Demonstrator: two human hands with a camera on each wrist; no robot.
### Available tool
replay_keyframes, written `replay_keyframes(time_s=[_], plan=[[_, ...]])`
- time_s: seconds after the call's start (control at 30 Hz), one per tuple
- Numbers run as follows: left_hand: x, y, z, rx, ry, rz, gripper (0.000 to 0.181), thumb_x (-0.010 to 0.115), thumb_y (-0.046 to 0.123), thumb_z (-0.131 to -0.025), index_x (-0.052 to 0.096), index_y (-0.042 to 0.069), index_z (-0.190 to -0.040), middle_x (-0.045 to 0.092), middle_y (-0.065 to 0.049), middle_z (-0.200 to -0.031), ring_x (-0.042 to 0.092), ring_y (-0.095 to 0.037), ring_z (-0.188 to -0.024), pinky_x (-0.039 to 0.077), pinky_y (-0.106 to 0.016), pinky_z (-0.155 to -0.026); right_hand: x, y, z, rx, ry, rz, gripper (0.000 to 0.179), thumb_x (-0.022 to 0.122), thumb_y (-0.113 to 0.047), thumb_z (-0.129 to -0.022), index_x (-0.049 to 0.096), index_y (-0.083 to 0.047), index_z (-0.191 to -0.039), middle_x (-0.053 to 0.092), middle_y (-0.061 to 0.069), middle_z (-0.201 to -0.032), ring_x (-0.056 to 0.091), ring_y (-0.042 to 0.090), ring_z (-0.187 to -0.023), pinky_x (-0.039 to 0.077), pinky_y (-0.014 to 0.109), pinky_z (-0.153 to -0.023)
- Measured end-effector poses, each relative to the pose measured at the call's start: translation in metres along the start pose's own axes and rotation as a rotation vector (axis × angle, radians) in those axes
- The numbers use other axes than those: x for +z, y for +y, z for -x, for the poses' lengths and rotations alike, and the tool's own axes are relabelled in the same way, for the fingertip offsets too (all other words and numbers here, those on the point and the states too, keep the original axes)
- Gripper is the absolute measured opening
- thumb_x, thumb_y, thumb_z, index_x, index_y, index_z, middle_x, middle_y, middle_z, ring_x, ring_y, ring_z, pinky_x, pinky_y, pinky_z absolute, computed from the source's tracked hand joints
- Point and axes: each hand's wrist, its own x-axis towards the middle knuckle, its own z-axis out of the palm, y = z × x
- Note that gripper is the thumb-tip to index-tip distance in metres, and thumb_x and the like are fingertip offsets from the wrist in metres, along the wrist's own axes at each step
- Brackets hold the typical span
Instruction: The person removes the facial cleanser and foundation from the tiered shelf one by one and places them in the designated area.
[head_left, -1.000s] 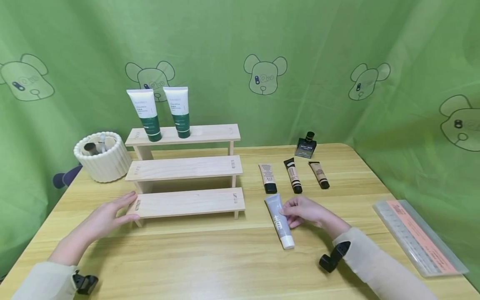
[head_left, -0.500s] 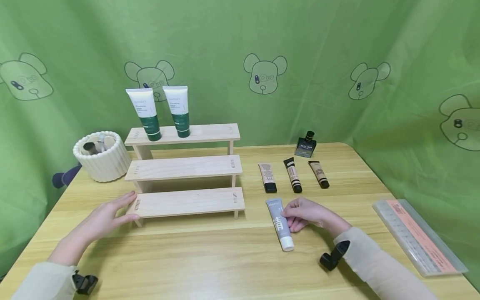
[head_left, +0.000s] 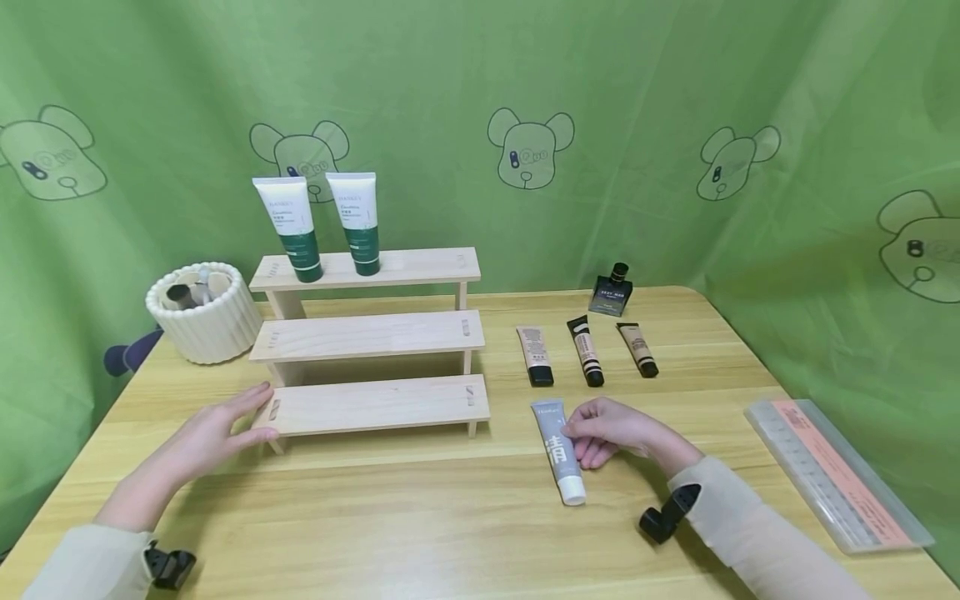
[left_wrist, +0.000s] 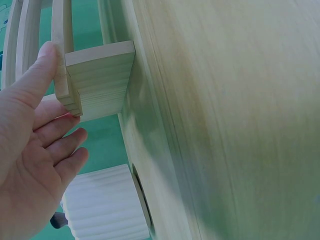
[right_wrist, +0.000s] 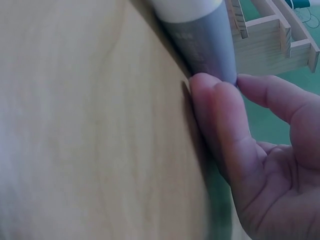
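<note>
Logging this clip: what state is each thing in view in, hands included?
Gray tube: capped, pinched by the right hand
Wooden stand: upright
Left hand: holding the stand's lower left end
Two green-and-white tubes: standing, flat ends up
Three small tubes: capped, lying flat
Bottle: capped, upright
White cup: open-topped
Clear case: lying flat
Curtain: hanging

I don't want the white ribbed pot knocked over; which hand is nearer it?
Left. The left hand holds the left end of the wooden rack, in front of the white ribbed pot; the right hand is farther off, right of the rack, pinching the gray tube.
</note>
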Motion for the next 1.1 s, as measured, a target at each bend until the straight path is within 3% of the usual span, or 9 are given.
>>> replay_keyframes(time_s=[0.27,0.43,0.77,0.93,1.1], plan=[[-0.001,0.001,-0.001,-0.001,-0.009,-0.001,0.068,0.067,0.033,-0.083,0.044,-0.009,-0.131,0.036,-0.031,-0.135,0.035,-0.05,-0.119,0.03,-0.062,-0.095,-0.006,-0.001,0.001,-0.02,0.003,0.03,0.024,0.059,-0.016,-0.089,0.053,0.007,-0.094,0.062,0.015,-0.071,0.063,0.019,-0.057,0.056,0.029,-0.052],[-0.001,-0.001,-0.001,0.008,0.002,-0.006,0.067,0.068,0.033,-0.083,0.044,-0.009,-0.13,0.037,-0.031,-0.134,0.036,-0.05,-0.119,0.031,-0.061,-0.095,-0.014,-0.013,0.005,-0.052,0.017,0.087,0.027,0.054,-0.015,-0.092,0.05,0.01,-0.099,0.063,0.017,-0.074,0.063,0.019,-0.059,0.056,0.031,-0.054],[0.0,-0.001,0.0,0.012,0.004,-0.011,0.068,0.067,0.034,-0.083,0.044,-0.009,-0.13,0.037,-0.031,-0.134,0.036,-0.05,-0.118,0.031,-0.062,-0.094,-0.028,-0.054,0.005,-0.202,0.068,0.133,0.037,0.056,-0.018,-0.092,0.046,0.013,-0.111,0.06,0.026,-0.091,0.063,0.027,-0.071,0.056,0.038,-0.064],[0.0,-0.001,0.0,0.012,0.002,-0.011,0.068,0.067,0.035,-0.083,0.044,-0.009,-0.13,0.037,-0.031,-0.134,0.036,-0.051,-0.118,0.03,-0.062,-0.094,-0.029,-0.083,0.0,-0.261,0.111,0.155,0.037,0.058,-0.018,-0.091,0.047,0.009,-0.112,0.062,0.02,-0.09,0.063,0.027,-0.073,0.056,0.042,-0.068],[0.0,-0.001,0.0,-0.002,-0.008,-0.005,0.069,0.066,0.036,-0.084,0.043,-0.009,-0.131,0.036,-0.031,-0.135,0.035,-0.05,-0.12,0.029,-0.061,-0.097,-0.024,-0.111,-0.007,-0.329,0.126,0.183,0.036,0.057,-0.015,-0.091,0.047,0.01,-0.115,0.063,0.017,-0.09,0.062,0.037,-0.08,0.055,0.043,-0.069]])
